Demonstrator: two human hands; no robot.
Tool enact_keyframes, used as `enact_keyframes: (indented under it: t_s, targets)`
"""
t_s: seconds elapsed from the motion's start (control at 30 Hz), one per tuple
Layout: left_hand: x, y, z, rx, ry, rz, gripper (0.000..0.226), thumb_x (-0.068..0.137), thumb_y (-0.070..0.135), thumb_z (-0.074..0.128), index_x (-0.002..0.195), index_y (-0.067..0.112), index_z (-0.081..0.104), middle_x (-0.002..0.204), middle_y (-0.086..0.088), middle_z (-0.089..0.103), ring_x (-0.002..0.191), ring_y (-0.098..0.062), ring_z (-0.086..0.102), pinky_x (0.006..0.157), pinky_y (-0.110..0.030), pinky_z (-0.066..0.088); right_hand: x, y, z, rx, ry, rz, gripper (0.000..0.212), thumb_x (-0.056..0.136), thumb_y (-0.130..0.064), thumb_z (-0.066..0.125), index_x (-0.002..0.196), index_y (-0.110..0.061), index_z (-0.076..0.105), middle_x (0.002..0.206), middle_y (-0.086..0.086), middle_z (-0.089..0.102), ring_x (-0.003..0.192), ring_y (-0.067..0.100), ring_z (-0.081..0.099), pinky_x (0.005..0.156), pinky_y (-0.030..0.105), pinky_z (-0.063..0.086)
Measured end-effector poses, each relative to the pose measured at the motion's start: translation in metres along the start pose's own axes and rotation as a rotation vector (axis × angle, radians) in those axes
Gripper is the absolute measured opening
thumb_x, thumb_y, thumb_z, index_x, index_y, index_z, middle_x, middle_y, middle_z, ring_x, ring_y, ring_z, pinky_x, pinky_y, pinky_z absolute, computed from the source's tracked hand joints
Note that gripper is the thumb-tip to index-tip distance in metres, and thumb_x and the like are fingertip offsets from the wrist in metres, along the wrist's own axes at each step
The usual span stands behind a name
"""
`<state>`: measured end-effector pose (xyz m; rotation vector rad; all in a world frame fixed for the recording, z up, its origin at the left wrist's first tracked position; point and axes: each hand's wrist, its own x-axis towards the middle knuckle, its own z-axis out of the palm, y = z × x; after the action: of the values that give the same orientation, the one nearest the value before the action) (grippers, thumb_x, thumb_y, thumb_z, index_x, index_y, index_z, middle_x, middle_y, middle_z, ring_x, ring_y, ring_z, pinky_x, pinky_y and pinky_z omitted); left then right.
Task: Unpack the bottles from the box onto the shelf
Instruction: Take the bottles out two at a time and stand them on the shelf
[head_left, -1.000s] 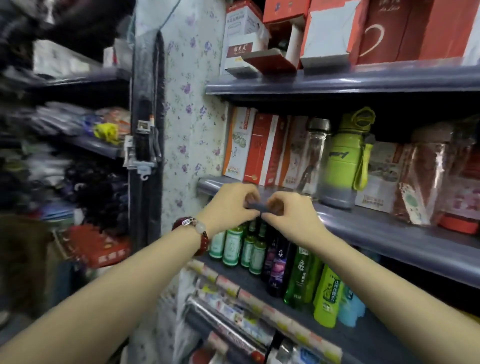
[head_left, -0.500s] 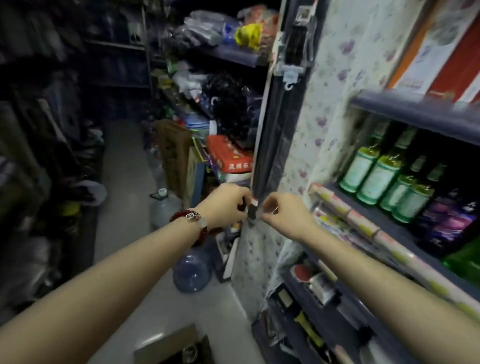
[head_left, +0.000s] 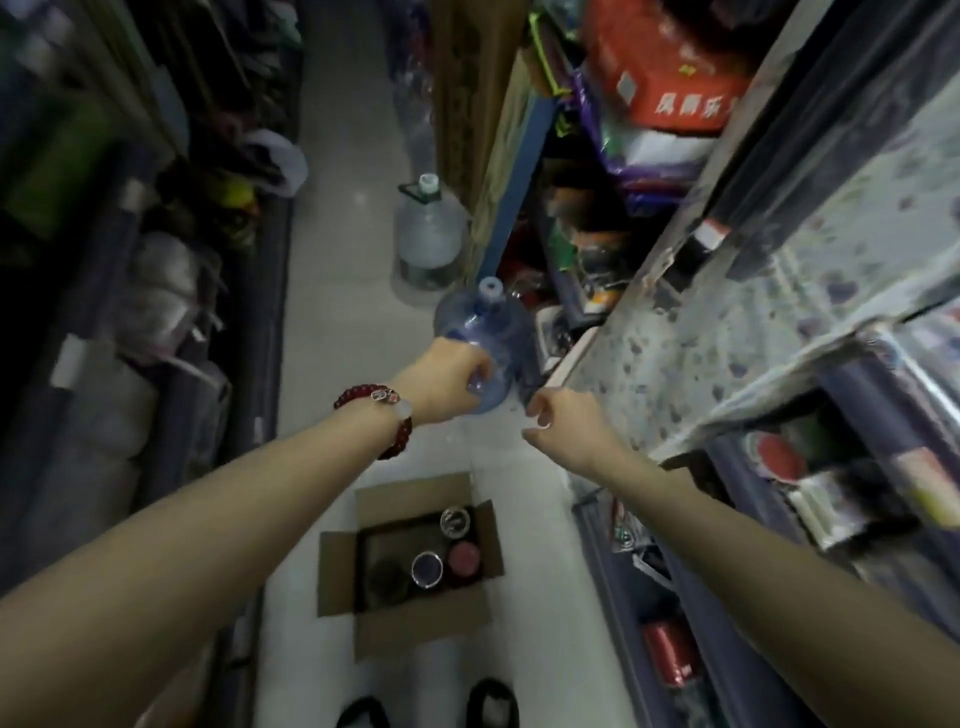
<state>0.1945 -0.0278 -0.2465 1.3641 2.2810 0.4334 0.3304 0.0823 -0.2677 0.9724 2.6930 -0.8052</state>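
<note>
An open cardboard box (head_left: 410, 493) stands on the white floor below my arms. Inside it are several bottles seen from above: one with a silver lid (head_left: 456, 521), one with a purple top (head_left: 427, 567), one with a pink lid (head_left: 464, 557) and a dark one (head_left: 387, 577). My left hand (head_left: 441, 376), with a red bead bracelet on the wrist, hovers high over the floor with loosely curled fingers. My right hand (head_left: 558, 421) hangs beside it, a small gap apart, fingers also loosely curled. Neither hand holds anything I can see. The shelf (head_left: 644, 566) runs along the right.
A blue water jug (head_left: 498, 332) and a clear water jug (head_left: 428, 228) stand on the aisle floor ahead. A panel covered in floral paper (head_left: 753, 312) fronts the right shelving. Packed shelves (head_left: 156, 291) line the left side. My dark shoes (head_left: 493, 701) show at the bottom edge.
The view has swung from the shelf of green bottles down to the floor and the box. My hands, which were pinched together, have moved apart.
</note>
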Motion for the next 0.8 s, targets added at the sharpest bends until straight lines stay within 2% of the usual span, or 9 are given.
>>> enact_keyframes:
  t_s: [0.2,0.33,0.43,0.57,0.7,0.8]
  targets:
    - [0.011,-0.091,0.126,-0.056,-0.077,-0.172,0.028,0.084,0.021,0.064,0.111,0.015,0.061,0.11,-0.006,0.063,0.096,-0.02,0.056,0.08,-0.028,0.043,0.051,0.068,0.127,-0.02,-0.187,-0.005,0.028,0.083,-0.023,0.065,0.109,-0.012,0.061,0.108,0.01,0.062,0.101,0.024,0.058,0.073,0.023,0.037]
    - [0.004,-0.152,0.212,-0.087,-0.16,-0.295,0.027,0.085,0.022,0.062,0.111,0.016,0.062,0.109,-0.004,0.063,0.095,-0.018,0.055,0.079,-0.025,0.044,0.069,0.108,0.213,-0.042,-0.275,-0.01,0.025,0.082,-0.015,0.062,0.104,-0.004,0.062,0.101,0.013,0.063,0.096,0.028,0.059,0.075,0.031,0.045]
    - [-0.009,-0.191,0.271,-0.106,-0.197,-0.377,0.027,0.082,0.019,0.064,0.109,0.016,0.062,0.11,-0.005,0.064,0.098,-0.02,0.058,0.082,-0.028,0.047,0.074,0.131,0.276,-0.025,-0.336,-0.026,0.02,0.079,-0.013,0.063,0.097,-0.003,0.062,0.095,0.014,0.064,0.093,0.031,0.06,0.073,0.031,0.044]
    - [-0.021,-0.234,0.334,-0.124,-0.216,-0.429,0.028,0.085,0.018,0.064,0.113,0.013,0.063,0.113,-0.006,0.064,0.104,-0.022,0.059,0.082,-0.026,0.044,0.077,0.148,0.354,-0.004,-0.366,-0.049,0.022,0.083,-0.018,0.063,0.101,-0.007,0.061,0.1,0.015,0.062,0.09,0.028,0.056,0.07,0.029,0.039]
    - [-0.022,-0.265,0.38,-0.168,-0.137,-0.456,0.027,0.087,0.021,0.063,0.112,0.012,0.062,0.113,-0.008,0.064,0.102,-0.021,0.058,0.078,-0.023,0.041,0.085,0.154,0.412,0.068,-0.336,-0.069,0.027,0.083,-0.018,0.065,0.107,-0.006,0.059,0.105,0.012,0.059,0.097,0.027,0.055,0.079,0.032,0.044]
    - [-0.021,-0.281,0.407,-0.196,-0.107,-0.451,0.027,0.088,0.025,0.062,0.112,0.012,0.061,0.113,-0.007,0.064,0.097,-0.018,0.056,0.078,-0.025,0.042,0.092,0.16,0.447,0.142,-0.279,-0.062,0.043,0.083,-0.022,0.069,0.123,-0.012,0.054,0.119,0.008,0.056,0.105,0.022,0.054,0.088,0.028,0.044]
